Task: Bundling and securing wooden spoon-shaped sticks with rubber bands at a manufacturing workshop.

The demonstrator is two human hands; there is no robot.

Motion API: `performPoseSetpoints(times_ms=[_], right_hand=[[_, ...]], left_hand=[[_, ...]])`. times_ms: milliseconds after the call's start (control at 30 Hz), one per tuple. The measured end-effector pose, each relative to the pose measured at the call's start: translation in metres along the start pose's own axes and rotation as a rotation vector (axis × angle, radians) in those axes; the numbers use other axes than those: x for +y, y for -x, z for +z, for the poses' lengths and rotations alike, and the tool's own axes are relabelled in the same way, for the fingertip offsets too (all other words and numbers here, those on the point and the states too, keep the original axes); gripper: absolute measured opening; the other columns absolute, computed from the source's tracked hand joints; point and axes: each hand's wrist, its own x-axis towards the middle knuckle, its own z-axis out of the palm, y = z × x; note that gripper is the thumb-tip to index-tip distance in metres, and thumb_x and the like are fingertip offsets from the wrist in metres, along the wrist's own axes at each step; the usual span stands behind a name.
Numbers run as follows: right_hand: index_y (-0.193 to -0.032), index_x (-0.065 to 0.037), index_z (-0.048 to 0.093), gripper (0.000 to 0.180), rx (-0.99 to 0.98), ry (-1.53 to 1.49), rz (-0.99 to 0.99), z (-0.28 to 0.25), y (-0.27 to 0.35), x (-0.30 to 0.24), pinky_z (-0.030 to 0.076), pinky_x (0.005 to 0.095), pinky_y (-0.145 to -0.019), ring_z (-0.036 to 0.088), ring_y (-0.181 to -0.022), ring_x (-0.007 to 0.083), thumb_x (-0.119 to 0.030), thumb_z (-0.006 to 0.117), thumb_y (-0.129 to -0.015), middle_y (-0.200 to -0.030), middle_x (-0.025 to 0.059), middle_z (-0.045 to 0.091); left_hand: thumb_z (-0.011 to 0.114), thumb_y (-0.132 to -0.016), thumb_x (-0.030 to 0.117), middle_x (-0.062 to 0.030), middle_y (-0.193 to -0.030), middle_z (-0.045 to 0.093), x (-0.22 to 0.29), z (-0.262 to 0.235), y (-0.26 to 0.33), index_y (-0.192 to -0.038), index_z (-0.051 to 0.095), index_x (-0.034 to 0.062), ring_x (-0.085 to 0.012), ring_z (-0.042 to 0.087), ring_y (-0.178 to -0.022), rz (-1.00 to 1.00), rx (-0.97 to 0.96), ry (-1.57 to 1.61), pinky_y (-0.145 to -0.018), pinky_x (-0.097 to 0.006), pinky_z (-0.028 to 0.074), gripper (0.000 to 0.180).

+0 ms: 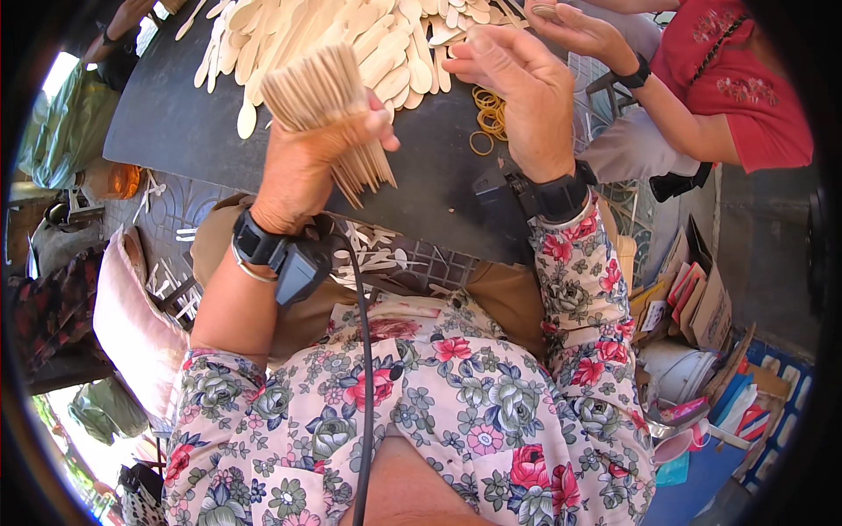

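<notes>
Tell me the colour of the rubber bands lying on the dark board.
The rubber bands are yellow, seen best in the head view.

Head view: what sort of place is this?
Probably an informal home or street-side workshop for sorting and bundling wooden cutlery. A pile of flat pale wooden spoons lies on a dark board, yellow rubber bands beside it; the left hand grips a bundle of thin wooden sticks; the floor is patterned tile.
</notes>
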Motion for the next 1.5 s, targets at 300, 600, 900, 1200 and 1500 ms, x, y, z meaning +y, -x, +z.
performPoseSetpoints(times_ms=[300, 600, 900, 1200, 1500], right_hand=[[-0.101, 0.005, 0.064, 0.023, -0.112, 0.303, 0.052, 0.002, 0.008, 0.038, 0.053, 0.0263, -0.067, 0.068, -0.075, 0.014, -0.013, 0.066, -0.087, -0.081, 0.0134, 0.07], [-0.108, -0.009, 0.067, 0.024, -0.291, 0.827, -0.325, 0.014, 0.008, 0.037, 0.052, 0.0375, -0.067, 0.066, -0.075, 0.0309, -0.02, 0.064, -0.087, -0.083, 0.0162, 0.066], [-0.093, -0.009, 0.064, 0.02, -0.544, 1.121, -0.329, 0.037, 0.013, 0.031, 0.049, 0.0417, -0.069, 0.059, -0.082, 0.031, -0.024, 0.07, -0.081, -0.08, 0.0115, 0.055], [-0.084, -0.006, 0.06, 0.017, -0.468, 1.17, -0.198, 0.04, 0.008, 0.031, 0.048, 0.0443, -0.065, 0.061, -0.075, 0.0351, -0.021, 0.068, -0.083, -0.077, 0.014, 0.057], [-0.084, -0.004, 0.06, 0.02, -0.375, 1.282, -0.059, 0.037, 0.005, 0.031, 0.048, 0.0474, -0.065, 0.063, -0.073, 0.0385, -0.022, 0.068, -0.08, -0.075, 0.0179, 0.062]], left_hand=[[0.068, -0.088, 0.008, -0.0129, -0.084, 0.066, 0.011, -0.033, -0.001, -0.106, 0.057, -0.0026, -0.0268, 0.069, -0.082, 0.111, 0.168, 0.077, -0.074, -0.038, 0.058, 0.023], [0.066, -0.088, 0.007, -0.013, -0.084, 0.066, 0.026, -0.042, -0.005, -0.106, 0.057, -0.0024, -0.0266, 0.069, -0.082, 0.138, 0.256, 0.106, -0.073, -0.037, 0.059, 0.023], [0.069, -0.084, 0.001, -0.0126, -0.08, 0.067, 0.013, -0.039, -0.014, -0.098, 0.061, -0.0022, -0.0242, 0.07, -0.073, 0.062, 0.292, 0.142, -0.067, -0.035, 0.059, 0.017], [0.07, -0.083, -0.002, -0.012, -0.083, 0.067, 0.01, -0.027, -0.023, -0.1, 0.06, -0.0036, -0.0236, 0.07, -0.074, -0.026, 0.239, 0.225, -0.066, -0.036, 0.06, 0.019], [0.071, -0.082, -0.003, -0.0131, -0.084, 0.067, -0.001, -0.007, -0.036, -0.097, 0.062, -0.005, -0.0225, 0.07, -0.071, -0.045, 0.164, 0.256, -0.062, -0.036, 0.06, 0.017]])
